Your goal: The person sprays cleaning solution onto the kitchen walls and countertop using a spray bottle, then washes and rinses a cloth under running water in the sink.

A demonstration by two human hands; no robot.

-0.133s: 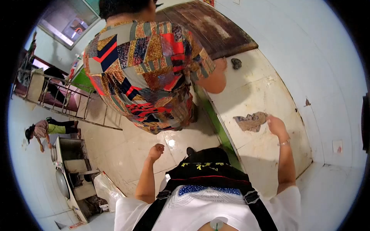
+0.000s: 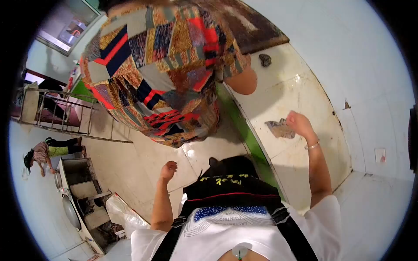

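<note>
My right hand (image 2: 300, 125) is closed on one end of a crumpled grey-brown rag (image 2: 279, 129), which lies on the pale, stained countertop (image 2: 289, 158). Part of the cloth is hidden under my fingers. A bracelet circles that wrist. Over the floor to the left, my left hand (image 2: 168, 170) hangs with its fingers curled in, and nothing shows in it. Farther along the same countertop sits a small dark scouring pad or wad (image 2: 265, 60), apart from both hands.
A person in a patterned shirt (image 2: 152, 74) stands close ahead at the counter. Beyond lies a dark wooden board (image 2: 257, 28). At left are a metal rack (image 2: 65, 111), another person (image 2: 48, 152), a cabinet (image 2: 87, 191) and a plastic bag (image 2: 126, 213).
My right hand has moved left and forward over the rag, bunching it and covering more of it. The whole view has shifted a little, and the person ahead appears nearer.
</note>
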